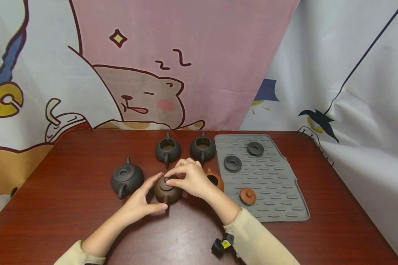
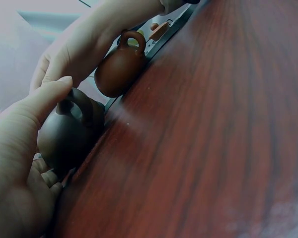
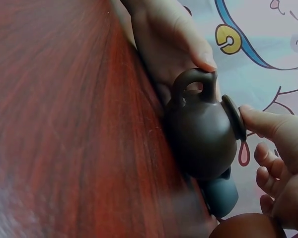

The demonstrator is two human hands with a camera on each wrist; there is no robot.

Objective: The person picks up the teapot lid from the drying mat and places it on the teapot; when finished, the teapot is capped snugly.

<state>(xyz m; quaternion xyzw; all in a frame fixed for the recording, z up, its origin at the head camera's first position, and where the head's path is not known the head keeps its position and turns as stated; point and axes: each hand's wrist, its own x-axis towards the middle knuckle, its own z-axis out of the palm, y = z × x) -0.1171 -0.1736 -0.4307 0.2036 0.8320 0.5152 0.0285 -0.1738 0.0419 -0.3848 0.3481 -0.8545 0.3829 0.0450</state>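
Note:
A brown teapot (image 1: pixel 168 192) stands on the table between both hands, its looped handle toward the person. My left hand (image 1: pixel 137 206) holds it from the left, with the thumb at the handle (image 3: pixel 196 82) and the other fingers around the far side. My right hand (image 1: pixel 192 178) reaches over from the right and pinches the knob of the brown lid (image 3: pixel 233 117) with thumb and fingertips. The lid lies at the pot's mouth; whether it is fully seated I cannot tell. Just behind the right wrist, an orange-brown teapot (image 1: pixel 216 180) with an uncovered mouth is partly hidden.
Two dark teapots (image 1: pixel 167 149) without lids stand at the back, and a dark teapot (image 1: pixel 126 179) with a covered top is at left. On the grey mat (image 1: pixel 272 173) at right lie two dark lids (image 1: pixel 233 163) and an orange lid (image 1: pixel 248 196).

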